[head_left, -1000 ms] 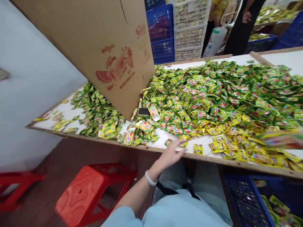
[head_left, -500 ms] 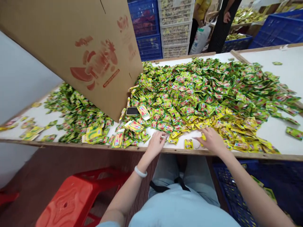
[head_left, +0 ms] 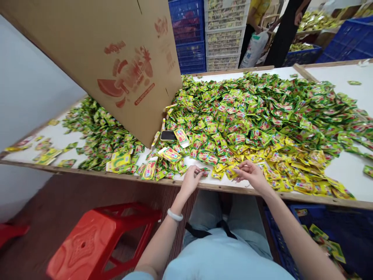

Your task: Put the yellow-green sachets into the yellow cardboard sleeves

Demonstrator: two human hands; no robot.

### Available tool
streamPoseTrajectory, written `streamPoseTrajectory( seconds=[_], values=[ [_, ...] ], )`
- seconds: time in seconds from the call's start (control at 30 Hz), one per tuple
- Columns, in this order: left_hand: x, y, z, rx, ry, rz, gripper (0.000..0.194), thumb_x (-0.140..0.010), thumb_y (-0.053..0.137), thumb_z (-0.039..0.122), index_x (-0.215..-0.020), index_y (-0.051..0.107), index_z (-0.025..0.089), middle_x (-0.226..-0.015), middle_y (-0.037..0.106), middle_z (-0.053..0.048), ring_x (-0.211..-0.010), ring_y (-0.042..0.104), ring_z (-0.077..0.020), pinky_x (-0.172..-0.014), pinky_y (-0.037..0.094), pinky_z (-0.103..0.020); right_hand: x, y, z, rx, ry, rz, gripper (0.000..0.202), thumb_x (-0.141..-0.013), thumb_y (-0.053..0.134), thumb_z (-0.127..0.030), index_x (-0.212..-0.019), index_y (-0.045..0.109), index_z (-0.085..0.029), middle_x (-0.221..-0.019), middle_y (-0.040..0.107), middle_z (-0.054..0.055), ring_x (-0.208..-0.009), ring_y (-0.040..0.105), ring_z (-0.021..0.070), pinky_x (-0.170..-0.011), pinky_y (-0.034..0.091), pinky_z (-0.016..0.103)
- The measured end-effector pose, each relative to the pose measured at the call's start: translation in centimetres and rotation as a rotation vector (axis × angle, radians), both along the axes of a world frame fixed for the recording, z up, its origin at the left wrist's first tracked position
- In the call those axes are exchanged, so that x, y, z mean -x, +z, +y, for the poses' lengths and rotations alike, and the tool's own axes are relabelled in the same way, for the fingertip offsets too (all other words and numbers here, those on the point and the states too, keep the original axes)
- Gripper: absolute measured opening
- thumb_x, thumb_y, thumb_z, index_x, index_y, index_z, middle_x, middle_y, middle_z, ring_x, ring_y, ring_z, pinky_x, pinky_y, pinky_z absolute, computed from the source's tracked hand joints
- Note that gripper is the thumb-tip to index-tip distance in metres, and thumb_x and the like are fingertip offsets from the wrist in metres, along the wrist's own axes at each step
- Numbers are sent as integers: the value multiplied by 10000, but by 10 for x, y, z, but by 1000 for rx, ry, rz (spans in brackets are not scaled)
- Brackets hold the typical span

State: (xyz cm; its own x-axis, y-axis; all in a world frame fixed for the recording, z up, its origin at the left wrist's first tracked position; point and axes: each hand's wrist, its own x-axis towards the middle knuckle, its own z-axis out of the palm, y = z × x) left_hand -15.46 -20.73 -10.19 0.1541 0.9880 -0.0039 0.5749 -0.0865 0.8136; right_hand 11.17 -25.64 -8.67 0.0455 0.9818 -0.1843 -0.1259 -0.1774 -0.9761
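My left hand is at the table's front edge, its fingers closed on the end of a small green and red packet. To the right, my right hand hovers just over the white tabletop, its fingers apart and nothing visible between them. Its fingertips are close to a yellow packet; whether they touch it I cannot tell. One more yellow packet lies between the hands. Behind them spreads a large heap of green packets, with yellow packets along its front right.
A large tilted cardboard box stands on the left of the table. Beside it lie a phone and several small printed cartons. A red stool is at lower left, a blue crate at lower right. People stand behind the table.
My right hand has moved slightly left to the yellow packet, its fingers now stretched out. The green packet at my left fingertips shows more. The whole view has shifted a little.
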Motion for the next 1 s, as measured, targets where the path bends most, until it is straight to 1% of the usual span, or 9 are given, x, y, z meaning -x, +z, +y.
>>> streamPoseTrajectory(
  seconds=[0.07, 0.17, 0.3, 0.43, 0.67, 0.8, 0.9, 0.97, 1.0],
  values=[
    [-13, 2, -10, -13, 16, -97, 175, -894, 562, 338, -816, 581, 183, -805, 637, -17, -726, 612, -165, -708, 507, -294, 33, 3, -5, -28, -189, 239, 511, -623, 844, -578, -834, 541, -225, -757, 640, -20, -660, 646, 155, -571, 540, 277],
    [-36, 6, -28, -40, 40, -246, 230, -920, 526, 399, -840, 560, 186, -808, 651, -23, -726, 634, -164, -678, 523, -278, 77, 4, -7, -92, -358, 313, 468, -649, 841, -557, -834, 579, -217, -800, 619, -23, -720, 610, 123, -616, 529, 238],
    [-52, 13, -45, 38, 105, -647, 354, -859, 637, 528, -870, 522, 194, -792, 643, -9, -677, 648, -154, -639, 550, -274, 93, 2, -6, -122, -329, 283, 448, -654, 864, -507, -816, 576, -205, -774, 625, -24, -705, 607, 116, -647, 531, 232],
    [-48, 20, -50, 208, 135, -816, 511, -855, 580, 669, -1032, 546, 191, -839, 677, -26, -650, 652, -157, -600, 542, -277, 76, 2, -9, -117, -106, 234, 424, -701, 852, -480, -837, 556, -207, -717, 645, -23, -643, 630, 127, -604, 540, 238],
    [-49, 12, -57, -50, 45, -460, 343, -918, 613, 492, -921, 672, 154, -896, 666, -66, -824, 637, -177, -712, 514, -268, 71, 1, -15, -14, 62, 294, 488, -699, 843, -517, -1004, 590, -231, -919, 739, 29, -858, 719, 194, -731, 599, 307],
    [-22, 22, -43, -306, -50, -83, 295, -966, 542, 422, -1014, 706, 181, -1097, 640, -111, -1062, 618, -228, -930, 509, -356, 68, -8, -14, 85, 103, 178, 477, -700, 811, -575, -932, 666, -185, -766, 739, 45, -674, 709, 203, -653, 593, 326],
    [23, 43, -8, -289, 322, 356, 426, -973, 507, 459, -1220, 616, 129, -1201, 630, -184, -1169, 594, -305, -1005, 467, -437, 57, -18, -9, -33, 8, -26, 450, -721, 789, -582, -865, 681, -169, -680, 705, 33, -580, 632, 162, -553, 527, 268],
    [50, 56, 23, -76, 608, 560, 623, -959, 499, 540, -1353, 495, 57, -1191, 650, -250, -1112, 643, -353, -932, 492, -454, 49, -23, -8, -105, -23, -144, 452, -721, 785, -588, -844, 683, -166, -687, 691, 29, -564, 588, 139, -513, 484, 242],
    [59, 60, 38, 17, 650, 607, 725, -943, 503, 585, -1398, 434, 26, -1147, 674, -264, -1081, 664, -372, -899, 501, -455, 45, -26, -9, -115, -15, -173, 458, -731, 775, -596, -857, 682, -165, -680, 680, 23, -554, 577, 135, -505, 478, 241]
  ],
)
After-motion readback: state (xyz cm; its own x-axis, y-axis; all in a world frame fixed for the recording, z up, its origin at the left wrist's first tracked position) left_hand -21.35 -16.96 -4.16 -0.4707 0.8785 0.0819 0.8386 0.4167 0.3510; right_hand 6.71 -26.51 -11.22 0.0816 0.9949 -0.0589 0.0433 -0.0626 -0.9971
